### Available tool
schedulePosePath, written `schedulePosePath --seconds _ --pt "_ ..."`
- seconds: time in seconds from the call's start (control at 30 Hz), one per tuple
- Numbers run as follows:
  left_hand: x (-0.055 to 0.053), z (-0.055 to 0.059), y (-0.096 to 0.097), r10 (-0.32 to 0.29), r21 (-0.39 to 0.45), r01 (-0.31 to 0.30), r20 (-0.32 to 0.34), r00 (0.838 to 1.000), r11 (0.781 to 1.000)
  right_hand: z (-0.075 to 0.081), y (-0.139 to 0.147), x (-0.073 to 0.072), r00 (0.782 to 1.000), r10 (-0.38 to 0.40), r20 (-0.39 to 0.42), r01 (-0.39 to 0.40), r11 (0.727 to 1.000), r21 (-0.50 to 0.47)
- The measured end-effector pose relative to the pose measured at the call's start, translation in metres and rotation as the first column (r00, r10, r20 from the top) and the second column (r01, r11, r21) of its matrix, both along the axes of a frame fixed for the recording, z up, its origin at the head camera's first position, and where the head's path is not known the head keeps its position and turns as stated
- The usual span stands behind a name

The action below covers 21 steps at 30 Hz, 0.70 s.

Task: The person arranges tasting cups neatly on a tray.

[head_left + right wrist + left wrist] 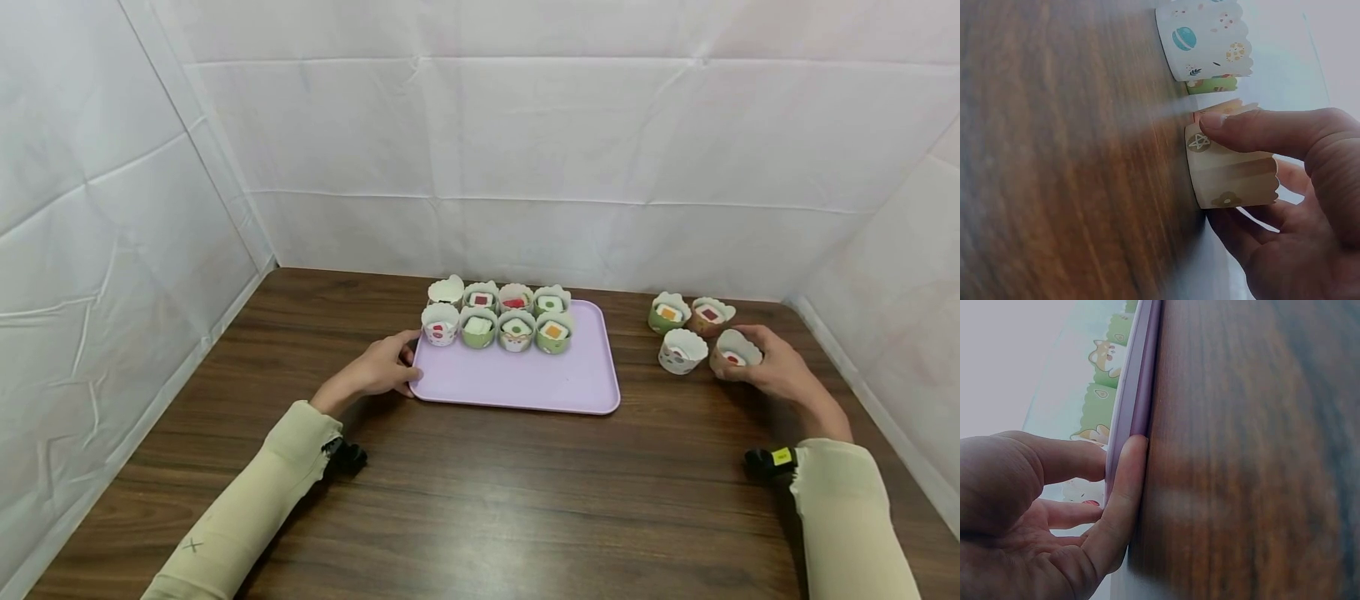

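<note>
At the left edge of a lilac tray, my left hand pinches the rim between thumb and fingers; the left wrist view shows the tray's rim between them. Two rows of paper baking cups stand on the tray, among them a green cup with an orange-and-white square inside. Off to the right, my right hand holds a beige paper cup by its sides, thumb on one side and fingers on the other. This cup stands on the table, with a red-and-white piece inside.
Close to the held cup on the wooden table stand a white patterned cup, a brown cup and a green cup. White cloth walls enclose the table at the back and sides.
</note>
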State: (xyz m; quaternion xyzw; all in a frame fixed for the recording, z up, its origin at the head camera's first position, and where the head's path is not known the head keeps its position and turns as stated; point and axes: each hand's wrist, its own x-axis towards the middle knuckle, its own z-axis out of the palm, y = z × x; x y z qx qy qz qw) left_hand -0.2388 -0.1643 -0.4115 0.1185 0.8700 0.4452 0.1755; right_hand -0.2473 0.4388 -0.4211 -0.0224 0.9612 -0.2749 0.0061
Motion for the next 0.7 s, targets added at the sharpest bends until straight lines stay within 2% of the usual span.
schedulePosePath --seconds 0.5,0.7 --pt "0.0006 0.0005 0.0011 0.008 -0.006 -0.008 -0.006 1.0 1.0 0.0055 0.0017 0.004 1.0 -0.026 -0.006 0.027 0.998 0.051" --pt "0.0012 0.0015 0.001 0.006 -0.007 -0.006 -0.006 1.0 1.0 0.0088 0.0025 0.0048 0.999 -0.046 0.016 0.045 0.997 0.058"
